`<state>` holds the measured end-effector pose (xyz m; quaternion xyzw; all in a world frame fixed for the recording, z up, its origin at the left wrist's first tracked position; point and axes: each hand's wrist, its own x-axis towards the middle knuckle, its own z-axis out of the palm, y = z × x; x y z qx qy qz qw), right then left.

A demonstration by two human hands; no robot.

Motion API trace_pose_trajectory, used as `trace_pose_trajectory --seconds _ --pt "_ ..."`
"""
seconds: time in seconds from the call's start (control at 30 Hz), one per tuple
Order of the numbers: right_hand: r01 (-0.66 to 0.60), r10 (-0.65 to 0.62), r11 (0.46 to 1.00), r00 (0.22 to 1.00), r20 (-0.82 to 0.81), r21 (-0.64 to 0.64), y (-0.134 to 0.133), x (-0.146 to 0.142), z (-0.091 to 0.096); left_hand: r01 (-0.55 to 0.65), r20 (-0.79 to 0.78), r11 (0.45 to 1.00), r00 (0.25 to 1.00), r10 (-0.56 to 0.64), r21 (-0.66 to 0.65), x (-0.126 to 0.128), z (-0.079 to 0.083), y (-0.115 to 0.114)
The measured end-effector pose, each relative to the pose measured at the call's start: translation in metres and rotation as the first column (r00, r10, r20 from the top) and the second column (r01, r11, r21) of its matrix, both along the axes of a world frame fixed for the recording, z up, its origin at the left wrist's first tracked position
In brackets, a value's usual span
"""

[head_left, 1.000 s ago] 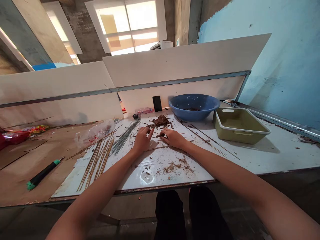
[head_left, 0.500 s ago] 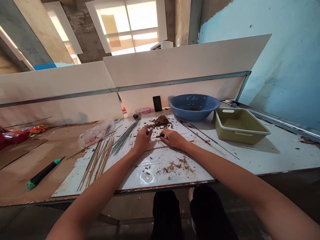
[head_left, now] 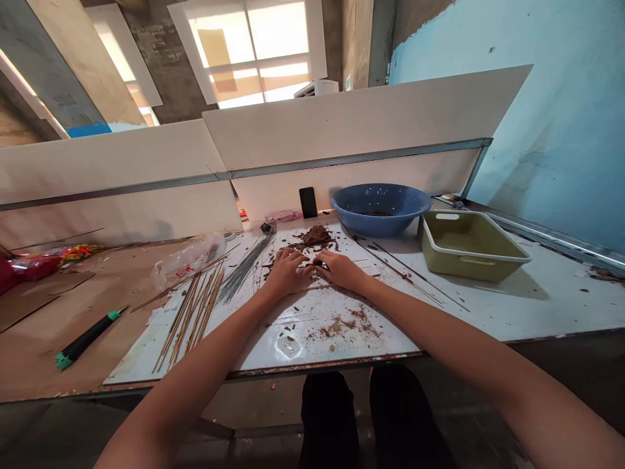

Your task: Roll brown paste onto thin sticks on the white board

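Observation:
Over the white board (head_left: 312, 326), my left hand (head_left: 288, 272) and my right hand (head_left: 339, 270) almost meet at their fingertips. The right fingers pinch a small dark brown lump (head_left: 317, 263), mostly hidden by them. My left fingers are bent and closed together at the lump's left side; what lies under them is hidden. Just beyond both hands sits a crumbly brown mound (head_left: 316, 234) with small bits scattered about it. A thin stick (head_left: 319, 287) lies across the board on the near side of the hands.
Thin brown sticks (head_left: 190, 312) and a bundle of grey wires (head_left: 247, 270) lie on the left, near a clear plastic bag (head_left: 188, 260) and a black-green handled tool (head_left: 90, 339). At the back stand a phone (head_left: 308, 202), a blue basin (head_left: 381, 221) and a green bin (head_left: 473, 267).
My left hand has moved right and slightly nearer, its fingers now reaching the brown lump at my right fingertips. The right hand has hardly moved.

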<state>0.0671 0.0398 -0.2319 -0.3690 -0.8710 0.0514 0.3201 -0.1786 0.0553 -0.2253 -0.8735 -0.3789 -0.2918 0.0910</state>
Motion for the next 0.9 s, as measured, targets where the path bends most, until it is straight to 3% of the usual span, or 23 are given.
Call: trace_pose_trajectory --seconds 0.17,0.43,0.77,0.9 --pt "-0.007 0.007 1.0 1.0 -0.014 0.004 0.0012 -0.0008 -0.0016 -0.008 -0.044 1.0 0.999 0.008 -0.004 0.0017 -0.0003 -0.0004" --pt "0.003 -0.003 1.0 0.999 -0.038 -0.001 0.0042 -0.0005 -0.0054 -0.006 0.017 1.0 1.0 0.005 0.024 0.0042 -0.0037 -0.0029" --pt "0.027 -0.029 0.999 0.994 0.105 0.02 0.0048 -0.0032 -0.0052 0.016 -0.028 1.0 0.999 -0.016 -0.01 0.0056 -0.007 0.0021" --pt "0.052 -0.054 0.998 0.996 0.073 0.026 0.0031 -0.0034 -0.0016 0.024 0.03 0.999 0.999 -0.025 0.022 0.0049 -0.0061 0.0033"
